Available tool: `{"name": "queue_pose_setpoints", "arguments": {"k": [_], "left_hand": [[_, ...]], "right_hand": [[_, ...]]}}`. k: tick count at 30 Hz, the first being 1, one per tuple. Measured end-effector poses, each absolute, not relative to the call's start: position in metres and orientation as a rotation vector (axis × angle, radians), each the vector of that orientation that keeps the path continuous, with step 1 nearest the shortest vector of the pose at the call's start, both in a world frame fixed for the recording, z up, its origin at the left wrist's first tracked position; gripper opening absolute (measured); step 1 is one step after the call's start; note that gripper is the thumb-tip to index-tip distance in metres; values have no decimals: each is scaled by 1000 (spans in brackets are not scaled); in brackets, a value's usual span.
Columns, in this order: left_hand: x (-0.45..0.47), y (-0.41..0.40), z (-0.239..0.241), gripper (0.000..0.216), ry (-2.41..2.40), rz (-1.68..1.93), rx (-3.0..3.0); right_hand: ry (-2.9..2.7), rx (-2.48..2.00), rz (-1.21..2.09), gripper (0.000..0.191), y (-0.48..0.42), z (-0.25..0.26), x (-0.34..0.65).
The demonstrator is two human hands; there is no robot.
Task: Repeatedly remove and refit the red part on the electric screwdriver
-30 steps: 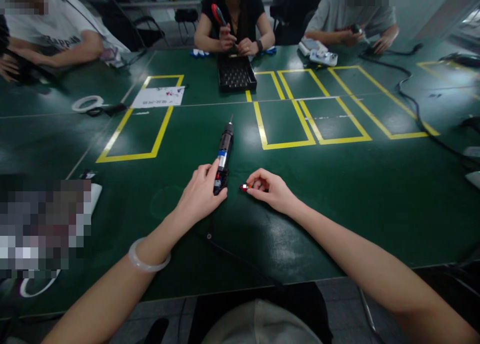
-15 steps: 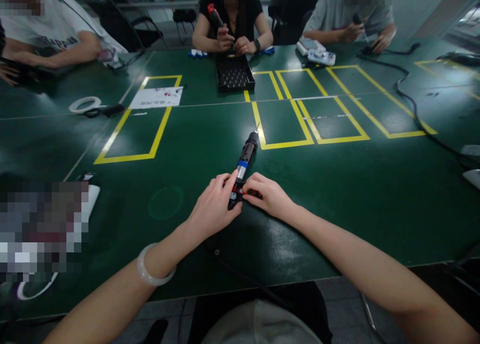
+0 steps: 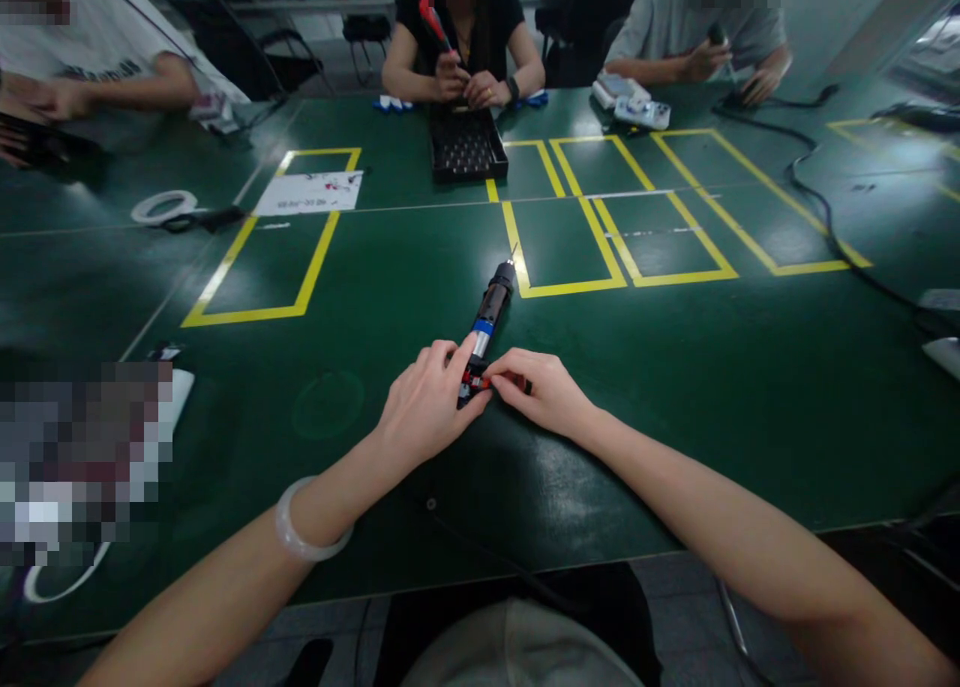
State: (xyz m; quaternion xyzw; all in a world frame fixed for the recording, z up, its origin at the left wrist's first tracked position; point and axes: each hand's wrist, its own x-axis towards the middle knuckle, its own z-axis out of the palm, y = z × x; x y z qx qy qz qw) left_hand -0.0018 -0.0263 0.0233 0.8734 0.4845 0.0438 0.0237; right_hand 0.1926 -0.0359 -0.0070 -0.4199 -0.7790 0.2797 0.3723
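the fingers of the right hand (image 3: 551, 395) pinch a small red piece (image 3: 478, 379) at the slim power tool (image 3: 491, 312); those of the left hand (image 3: 424, 397) grip its rear. a second ago piece and tool were apart; now both hands work at one spot. the tool points to one o'clock over the worktop (image 3: 652, 367). at ten o'clock, a white sheet (image 3: 308, 194) bears writing too blurred to read.

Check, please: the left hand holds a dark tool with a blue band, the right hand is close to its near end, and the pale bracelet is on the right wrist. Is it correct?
Not fully: the pale bracelet is on the left wrist, as the head view shows. The left hand holds the dark tool, with the right hand close to its near end.
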Motion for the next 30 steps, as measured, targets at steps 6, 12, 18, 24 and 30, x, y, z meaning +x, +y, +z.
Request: {"name": "queue_pose_setpoints", "arguments": {"k": [6, 12, 18, 24, 30], "left_hand": [[0, -25, 30, 63, 1536, 18, 2791], [-14, -20, 29, 65, 1566, -45, 2862], [-48, 7, 26, 65, 1793, -80, 2725], [-102, 46, 26, 70, 2045, -94, 2461], [-162, 79, 26, 78, 2225, -137, 2290]], "right_hand": [[-1958, -1085, 819, 16, -36, -7, 192], [-2038, -1070, 816, 14, -36, -7, 193], [-2064, -1073, 838, 16, -35, -7, 195], [-2078, -1072, 844, 15, -36, -7, 194], [-2088, -1075, 851, 15, -36, -8, 194]]}}
